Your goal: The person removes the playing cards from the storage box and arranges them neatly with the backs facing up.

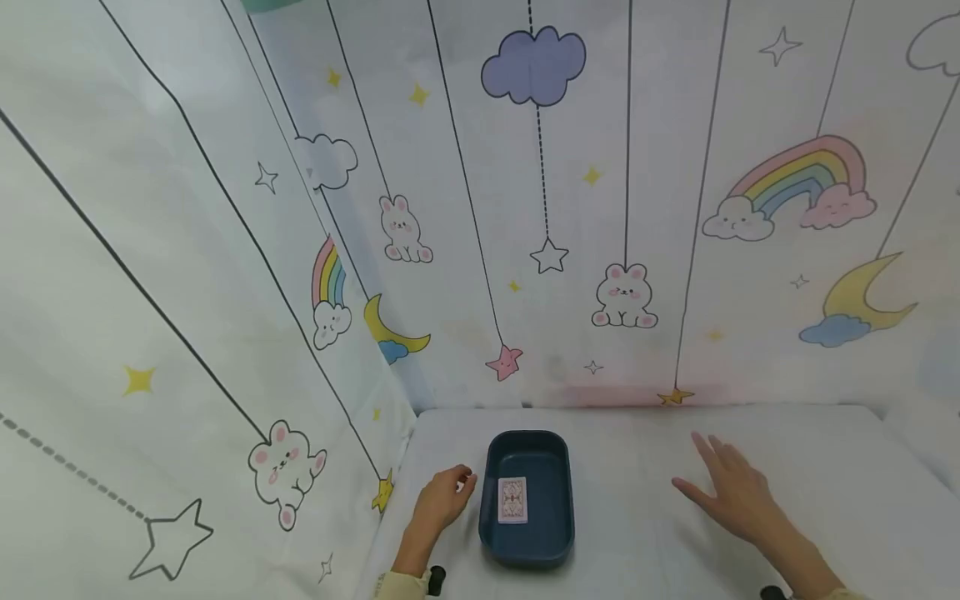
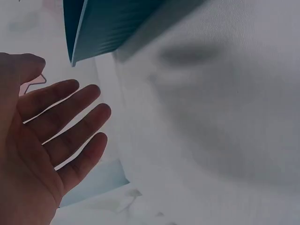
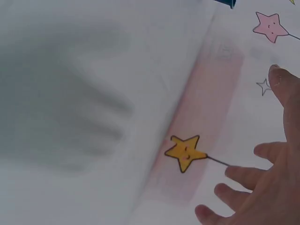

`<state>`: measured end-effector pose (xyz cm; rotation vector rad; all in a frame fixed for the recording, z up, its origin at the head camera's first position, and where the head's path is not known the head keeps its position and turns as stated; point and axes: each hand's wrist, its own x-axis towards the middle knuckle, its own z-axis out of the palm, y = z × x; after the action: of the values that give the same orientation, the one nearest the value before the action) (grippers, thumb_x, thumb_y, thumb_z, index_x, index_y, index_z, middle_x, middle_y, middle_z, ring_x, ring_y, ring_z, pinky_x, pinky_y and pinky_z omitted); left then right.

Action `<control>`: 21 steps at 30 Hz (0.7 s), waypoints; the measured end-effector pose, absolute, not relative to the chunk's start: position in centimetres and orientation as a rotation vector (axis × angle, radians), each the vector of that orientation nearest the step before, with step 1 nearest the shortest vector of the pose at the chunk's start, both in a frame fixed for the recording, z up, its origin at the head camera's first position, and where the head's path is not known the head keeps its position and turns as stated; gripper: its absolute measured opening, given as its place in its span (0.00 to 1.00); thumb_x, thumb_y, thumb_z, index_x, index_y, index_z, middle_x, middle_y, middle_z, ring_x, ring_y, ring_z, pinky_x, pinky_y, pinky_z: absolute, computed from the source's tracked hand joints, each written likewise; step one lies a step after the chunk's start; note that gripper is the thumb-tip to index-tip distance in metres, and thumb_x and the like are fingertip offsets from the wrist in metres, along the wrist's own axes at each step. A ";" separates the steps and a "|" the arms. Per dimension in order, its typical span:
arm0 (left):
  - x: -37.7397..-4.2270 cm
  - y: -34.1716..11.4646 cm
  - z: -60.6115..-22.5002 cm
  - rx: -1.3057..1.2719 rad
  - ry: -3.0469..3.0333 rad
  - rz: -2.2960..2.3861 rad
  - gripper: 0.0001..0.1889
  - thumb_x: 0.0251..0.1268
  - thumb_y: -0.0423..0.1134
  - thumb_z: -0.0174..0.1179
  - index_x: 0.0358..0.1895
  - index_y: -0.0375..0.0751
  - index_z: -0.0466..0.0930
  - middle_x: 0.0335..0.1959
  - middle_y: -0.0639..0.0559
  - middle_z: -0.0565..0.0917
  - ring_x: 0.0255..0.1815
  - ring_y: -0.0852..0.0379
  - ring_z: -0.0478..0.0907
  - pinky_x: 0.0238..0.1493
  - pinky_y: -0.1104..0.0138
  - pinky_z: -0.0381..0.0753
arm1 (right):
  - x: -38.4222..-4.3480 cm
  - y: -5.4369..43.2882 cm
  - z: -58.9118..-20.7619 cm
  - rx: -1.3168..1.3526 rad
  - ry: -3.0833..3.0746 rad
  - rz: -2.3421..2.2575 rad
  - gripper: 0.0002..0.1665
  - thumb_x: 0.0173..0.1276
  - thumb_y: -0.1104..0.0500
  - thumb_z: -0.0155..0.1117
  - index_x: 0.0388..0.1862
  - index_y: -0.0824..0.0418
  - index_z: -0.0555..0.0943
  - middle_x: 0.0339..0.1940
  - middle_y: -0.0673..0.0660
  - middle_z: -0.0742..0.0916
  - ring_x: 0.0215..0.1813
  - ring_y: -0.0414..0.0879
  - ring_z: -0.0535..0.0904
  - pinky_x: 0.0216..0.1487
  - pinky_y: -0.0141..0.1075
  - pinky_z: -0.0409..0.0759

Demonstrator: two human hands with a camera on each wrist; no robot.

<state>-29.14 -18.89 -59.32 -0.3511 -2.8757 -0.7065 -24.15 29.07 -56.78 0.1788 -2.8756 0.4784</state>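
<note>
Lying inside the blue tray (image 1: 551,521), a patterned playing card (image 1: 513,500) was touched by neither hand; whether it was a single card or a stack could not be told. The left hand (image 1: 442,493) was held just beside the tray's left wall, its fingers (image 2: 64,110) relaxed and slightly apart, with nothing gripped. The right hand (image 1: 738,496) was held above the bench (image 1: 630,517), well to the right of the tray, its fingers (image 3: 248,177) spread wide and likewise without a load.

The step was judged to be one of reaching or readiness, with no grip made. For the card to be picked up, a hand would have to be brought over the tray, lowered past its rim and closed on the card's edges; for the tray to be steadied, only a short move of the left hand would be needed.

The card was placed left of the tray's middle, near its left wall, patterned side up. Its long axis was directed away from the person, nearly parallel to the tray's own; which end was its top could not be told.
</note>
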 end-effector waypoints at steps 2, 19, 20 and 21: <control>-29.0 -18.4 -59.4 -0.338 -2.883 -0.751 0.11 0.72 0.45 0.59 0.40 0.42 0.85 0.32 0.52 0.86 0.28 0.58 0.79 0.29 0.63 0.76 | -24.6 28.2 -56.9 0.211 -2.854 0.512 0.55 0.66 0.31 0.62 0.76 0.69 0.60 0.69 0.79 0.70 0.67 0.76 0.66 0.54 0.74 0.69; -28.2 -16.2 -60.0 -0.221 -2.894 -0.846 0.10 0.71 0.40 0.60 0.29 0.43 0.80 0.21 0.56 0.76 0.20 0.62 0.67 0.21 0.67 0.66 | -29.1 15.1 -56.8 0.494 -2.836 0.750 0.48 0.69 0.34 0.61 0.76 0.63 0.64 0.68 0.71 0.76 0.67 0.69 0.73 0.62 0.65 0.71; -28.2 -16.3 -60.1 -0.220 -2.891 -0.849 0.10 0.70 0.39 0.60 0.29 0.43 0.80 0.21 0.56 0.76 0.20 0.62 0.67 0.21 0.66 0.66 | -29.3 14.3 -56.9 0.508 -2.849 0.760 0.48 0.69 0.33 0.61 0.76 0.62 0.64 0.68 0.70 0.76 0.67 0.68 0.73 0.62 0.65 0.71; -28.2 -16.3 -60.2 -0.217 -2.889 -0.856 0.10 0.70 0.39 0.61 0.29 0.43 0.80 0.21 0.55 0.76 0.20 0.61 0.68 0.21 0.66 0.66 | -29.5 13.5 -56.9 0.520 -2.861 0.767 0.49 0.68 0.33 0.61 0.76 0.62 0.64 0.68 0.70 0.76 0.67 0.67 0.73 0.63 0.63 0.72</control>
<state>-28.20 -16.29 -60.25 -0.2170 -2.8893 -0.8560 -29.53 13.51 -56.87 0.5195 -2.8614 0.7668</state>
